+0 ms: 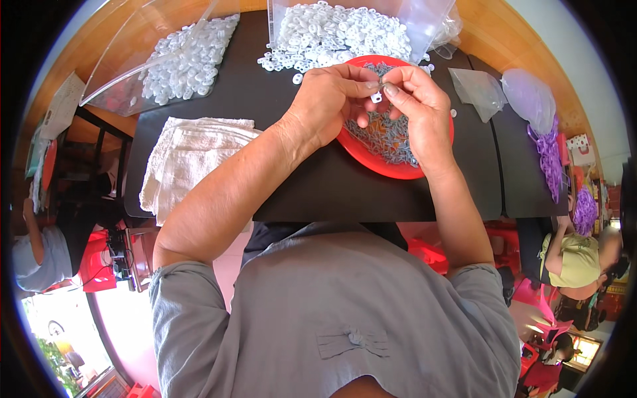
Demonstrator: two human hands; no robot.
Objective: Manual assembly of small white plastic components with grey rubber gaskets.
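Pinching a small white piece [377,97] in the grip of left hand [325,99], upper centre of frame. Holding right hand [426,109] close against it, leaving unclear whether that second grip is pinching anything. Hovering over a red bowl [391,172] of thin grey pieces [379,142]. Facing a heap of white pieces [345,30], top centre. Sharing the black worktop [332,192] with a folded pale cloth [189,156], centre left, and a clear bag [119,88], upper left.
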